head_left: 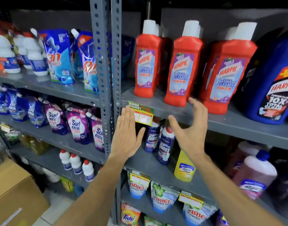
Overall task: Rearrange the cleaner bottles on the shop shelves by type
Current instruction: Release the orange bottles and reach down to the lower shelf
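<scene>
Reaching toward the shelves, both hands empty.
Head view: left hand (126, 136) flat, right hand (191, 128) spread, each grip holding nothing; Domex bottles (158, 141) stand between them below the red Harpic bottles (184, 66). Best to clasp one body squarely, upright.

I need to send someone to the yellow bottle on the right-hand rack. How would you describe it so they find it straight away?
Start at the shelf carrying the red Harpic bottles, then drop one level. There, right of the two dark blue Domex bottles and just below the open right hand, stands the yellow bottle. It is the only yellow one on that level, squat with a pale label.
</scene>
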A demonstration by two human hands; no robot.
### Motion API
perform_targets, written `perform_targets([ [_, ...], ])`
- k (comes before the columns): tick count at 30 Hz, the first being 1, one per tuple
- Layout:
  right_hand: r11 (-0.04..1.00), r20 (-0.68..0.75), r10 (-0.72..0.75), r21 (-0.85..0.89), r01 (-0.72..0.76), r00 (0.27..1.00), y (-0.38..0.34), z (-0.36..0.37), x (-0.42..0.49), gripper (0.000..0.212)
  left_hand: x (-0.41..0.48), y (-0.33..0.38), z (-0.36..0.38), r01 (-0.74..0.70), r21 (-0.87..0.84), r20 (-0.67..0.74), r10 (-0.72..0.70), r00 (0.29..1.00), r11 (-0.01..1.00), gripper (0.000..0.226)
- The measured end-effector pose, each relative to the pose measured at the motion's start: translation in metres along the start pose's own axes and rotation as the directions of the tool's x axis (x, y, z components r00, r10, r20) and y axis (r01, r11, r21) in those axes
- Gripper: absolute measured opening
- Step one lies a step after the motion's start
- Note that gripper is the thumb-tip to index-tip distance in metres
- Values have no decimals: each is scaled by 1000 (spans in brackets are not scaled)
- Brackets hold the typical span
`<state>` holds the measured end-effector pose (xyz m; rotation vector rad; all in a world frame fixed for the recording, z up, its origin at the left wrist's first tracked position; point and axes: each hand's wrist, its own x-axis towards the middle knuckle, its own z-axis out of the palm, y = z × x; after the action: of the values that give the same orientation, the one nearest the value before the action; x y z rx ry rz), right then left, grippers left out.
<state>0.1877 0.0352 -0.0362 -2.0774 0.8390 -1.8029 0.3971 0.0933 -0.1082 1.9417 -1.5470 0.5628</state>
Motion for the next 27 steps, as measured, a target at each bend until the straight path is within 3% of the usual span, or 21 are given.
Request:
perform_targets([
  [5, 997, 72, -35, -68, 40, 997, 13, 11, -67, 67, -61, -7, 45, 13, -29, 182, -8, 983, 999, 77],
  [7, 995, 175, 69, -87, -55, 982, 43, 29, -98, 70, -88, -19, 79, 38, -32, 347, -25, 938, 999, 76],
  [10, 973, 224, 229, -81, -216, 947, 68, 35, -116, 77, -111, -31, 105, 41, -32, 460, -22, 888, 999, 76],
  [15, 852, 334, 502, -31, -523, 798, 115, 67, -126, 86, -134, -57, 151, 72, -6, 639, -52, 768, 997, 78],
  [19, 797, 318, 603, -202, -569, 732, 140, 88, -127, 98, -139, -66, 170, 113, 19, 681, -95, 726, 993, 76],
  [23, 668, 225, 742, -322, -671, 631, 166, 103, -130, 108, -148, -67, 182, 187, -7, 631, -141, 763, 982, 71],
  [27, 628, 197, 776, -324, -707, 599, 189, 113, -136, 90, -154, -65, 189, 214, -11, 578, -168, 798, 977, 70],
])
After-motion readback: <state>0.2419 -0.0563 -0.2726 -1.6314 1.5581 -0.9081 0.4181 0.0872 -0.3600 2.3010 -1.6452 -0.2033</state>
